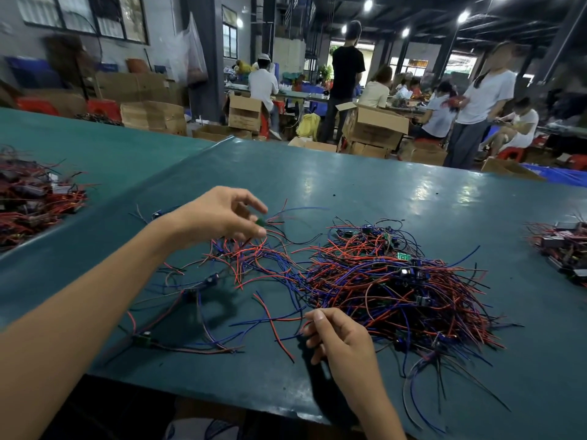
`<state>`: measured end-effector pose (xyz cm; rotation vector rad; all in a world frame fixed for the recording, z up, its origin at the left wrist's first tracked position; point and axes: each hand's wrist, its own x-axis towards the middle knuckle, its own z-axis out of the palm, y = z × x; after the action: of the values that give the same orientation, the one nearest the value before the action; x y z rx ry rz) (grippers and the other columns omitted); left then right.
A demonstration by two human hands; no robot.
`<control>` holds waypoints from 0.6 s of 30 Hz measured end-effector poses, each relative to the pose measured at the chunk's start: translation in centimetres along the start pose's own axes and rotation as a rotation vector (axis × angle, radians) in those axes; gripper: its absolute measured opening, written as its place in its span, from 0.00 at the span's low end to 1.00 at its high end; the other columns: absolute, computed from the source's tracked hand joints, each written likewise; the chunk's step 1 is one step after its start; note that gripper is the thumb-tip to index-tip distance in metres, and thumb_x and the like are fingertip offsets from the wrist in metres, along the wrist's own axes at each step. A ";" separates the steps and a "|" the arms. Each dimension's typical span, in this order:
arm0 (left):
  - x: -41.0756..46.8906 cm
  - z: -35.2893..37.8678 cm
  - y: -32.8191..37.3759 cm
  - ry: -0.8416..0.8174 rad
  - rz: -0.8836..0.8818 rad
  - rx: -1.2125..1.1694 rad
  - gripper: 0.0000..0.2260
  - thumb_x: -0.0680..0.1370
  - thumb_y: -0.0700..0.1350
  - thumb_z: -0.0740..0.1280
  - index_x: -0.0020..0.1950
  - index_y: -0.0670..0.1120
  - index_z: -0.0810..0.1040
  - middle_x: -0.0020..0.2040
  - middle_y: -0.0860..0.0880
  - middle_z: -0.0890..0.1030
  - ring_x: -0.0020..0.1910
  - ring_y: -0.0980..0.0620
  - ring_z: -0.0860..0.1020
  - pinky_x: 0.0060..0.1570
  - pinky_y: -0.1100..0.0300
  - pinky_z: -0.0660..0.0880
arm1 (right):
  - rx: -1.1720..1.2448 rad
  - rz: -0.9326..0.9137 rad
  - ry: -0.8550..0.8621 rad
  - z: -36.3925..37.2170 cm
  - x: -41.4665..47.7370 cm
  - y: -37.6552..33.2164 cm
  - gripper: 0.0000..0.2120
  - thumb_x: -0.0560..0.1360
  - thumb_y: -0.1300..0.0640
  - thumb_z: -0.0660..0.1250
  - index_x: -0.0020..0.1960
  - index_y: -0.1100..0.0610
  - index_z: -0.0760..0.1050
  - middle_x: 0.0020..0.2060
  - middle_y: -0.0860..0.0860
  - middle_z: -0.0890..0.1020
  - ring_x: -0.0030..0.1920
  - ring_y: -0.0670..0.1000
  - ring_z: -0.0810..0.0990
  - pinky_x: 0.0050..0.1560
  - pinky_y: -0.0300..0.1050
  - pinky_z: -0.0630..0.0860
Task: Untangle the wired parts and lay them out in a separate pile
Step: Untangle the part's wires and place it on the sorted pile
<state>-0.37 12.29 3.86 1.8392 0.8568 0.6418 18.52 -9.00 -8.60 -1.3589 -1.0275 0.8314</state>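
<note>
Table [349, 185] — dark green cover, shiny.
Tangle of wires [397, 281] — red, blue and black, small boards mixed in; lies right of centre.
Laid-out pieces [178, 300]: a thin scatter of wired parts left of the tangle, its right-hand strands overlapping the tangle's edge.
Left hand [222, 214]: forearm reaches in from the near left, hand raised over the scatter's far end. Thumb and forefinger pinch a small green board [261, 222] whose wires trail right; other fingers loosely curled.
Right hand [336, 338]: near edge, at the tangle's near-left fringe. Fingers curled, thumb and forefinger closed, apparently on a wire end, though blur hides which.
Left heap [31, 198] and right heap [565, 246]: more wired parts at the table's sides.
</note>
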 end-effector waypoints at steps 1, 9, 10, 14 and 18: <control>0.0 0.4 0.6 0.034 0.060 -0.001 0.17 0.69 0.41 0.80 0.56 0.46 0.82 0.41 0.50 0.85 0.40 0.52 0.84 0.40 0.63 0.80 | -0.002 0.001 0.003 0.0 0.0 0.1 0.12 0.83 0.59 0.64 0.45 0.54 0.83 0.38 0.56 0.84 0.37 0.50 0.80 0.33 0.45 0.77; -0.3 6.6 0.5 -0.037 -0.088 -0.926 0.10 0.76 0.38 0.68 0.56 0.37 0.82 0.44 0.46 0.83 0.40 0.53 0.83 0.39 0.59 0.82 | 0.207 -0.015 0.088 0.4 0.0 -0.5 0.10 0.82 0.63 0.64 0.49 0.60 0.84 0.35 0.58 0.83 0.32 0.51 0.79 0.28 0.43 0.77; -0.5 7.6 -0.4 -0.078 -0.151 -1.007 0.11 0.75 0.39 0.68 0.55 0.38 0.82 0.43 0.46 0.83 0.39 0.54 0.82 0.39 0.59 0.82 | 0.250 -0.009 0.110 0.5 0.1 -0.8 0.10 0.82 0.62 0.64 0.49 0.59 0.84 0.35 0.58 0.83 0.32 0.51 0.79 0.27 0.43 0.77; -1.5 11.6 -4.2 -0.145 -0.362 -1.234 0.13 0.73 0.40 0.68 0.54 0.36 0.84 0.42 0.44 0.82 0.37 0.51 0.82 0.39 0.55 0.83 | 0.248 -0.072 0.114 1.3 0.3 -2.8 0.11 0.82 0.61 0.65 0.50 0.54 0.86 0.34 0.58 0.83 0.32 0.52 0.80 0.25 0.44 0.76; -1.9 14.3 -6.4 0.026 -0.320 -1.201 0.12 0.76 0.40 0.65 0.52 0.36 0.83 0.42 0.43 0.83 0.39 0.48 0.81 0.44 0.52 0.81 | 0.197 -0.060 0.106 1.7 1.5 -5.8 0.14 0.82 0.62 0.65 0.44 0.54 0.86 0.33 0.57 0.82 0.31 0.52 0.80 0.22 0.44 0.76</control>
<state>7.25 4.78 -7.70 0.6002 0.5408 0.7338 16.92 -7.36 -2.81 -1.1866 -0.8757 0.7857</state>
